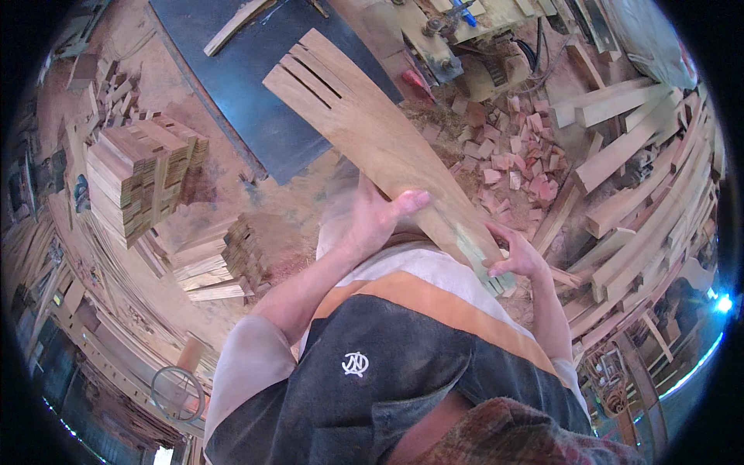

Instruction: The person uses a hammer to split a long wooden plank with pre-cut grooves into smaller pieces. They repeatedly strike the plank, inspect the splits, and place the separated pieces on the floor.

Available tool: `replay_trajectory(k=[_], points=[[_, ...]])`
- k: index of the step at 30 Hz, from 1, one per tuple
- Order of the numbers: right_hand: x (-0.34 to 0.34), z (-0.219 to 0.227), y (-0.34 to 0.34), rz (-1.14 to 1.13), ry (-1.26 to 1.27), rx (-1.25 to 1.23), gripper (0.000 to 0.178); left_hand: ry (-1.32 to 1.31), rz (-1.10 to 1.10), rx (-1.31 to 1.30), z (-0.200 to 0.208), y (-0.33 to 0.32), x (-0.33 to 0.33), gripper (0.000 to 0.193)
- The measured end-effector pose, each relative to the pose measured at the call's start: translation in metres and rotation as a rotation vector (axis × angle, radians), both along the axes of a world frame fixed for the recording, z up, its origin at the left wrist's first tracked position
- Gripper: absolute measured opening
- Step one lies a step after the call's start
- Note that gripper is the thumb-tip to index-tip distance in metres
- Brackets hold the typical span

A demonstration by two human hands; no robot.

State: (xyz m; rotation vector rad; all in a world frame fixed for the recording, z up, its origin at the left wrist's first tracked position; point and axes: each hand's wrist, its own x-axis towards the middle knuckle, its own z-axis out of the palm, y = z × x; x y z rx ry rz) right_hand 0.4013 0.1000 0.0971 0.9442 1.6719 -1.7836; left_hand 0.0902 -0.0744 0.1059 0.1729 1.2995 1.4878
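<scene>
While the left hand [380, 213] is clasping the board [391, 147], thumb on top, fingers hidden, the half-closed right hand [522, 254] is gripping its near end. They are apparently steadying it, slanting toward the table [248, 101]; turning it would be needing both grips.

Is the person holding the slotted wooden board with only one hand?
No, the left hand is on the slotted wooden board near its middle and the right hand near its lower end.
</scene>
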Motion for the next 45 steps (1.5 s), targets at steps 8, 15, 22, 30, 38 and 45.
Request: replay_trajectory(k=[8,15,22,30,38,45], points=[[-0.002,0.007,-0.002,0.01,0.067,-0.051,0.132,0.076,0.003,0.023,0.05,-0.017,0.004,0.073],[-0.008,0.007,-0.005,0.026,0.08,-0.076,0.13,0.033,0.038,0.033,0.051,-0.026,0.007,0.074],[0.004,-0.002,-0.001,-0.08,0.094,-0.218,0.128,-0.008,0.028,0.001,0.047,-0.033,0.007,0.077],[-0.034,-0.041,0.017,-0.135,0.17,-0.508,0.135,-0.096,-0.217,0.314,0.06,-0.008,-0.016,0.087],[-0.079,0.076,-0.011,-0.113,0.305,0.552,0.116,-0.212,0.148,0.398,0.06,0.005,-0.019,0.1],[-0.064,0.078,-0.052,-0.038,0.155,1.1,0.109,-0.285,-0.07,0.408,-0.01,-0.027,-0.024,0.094]])
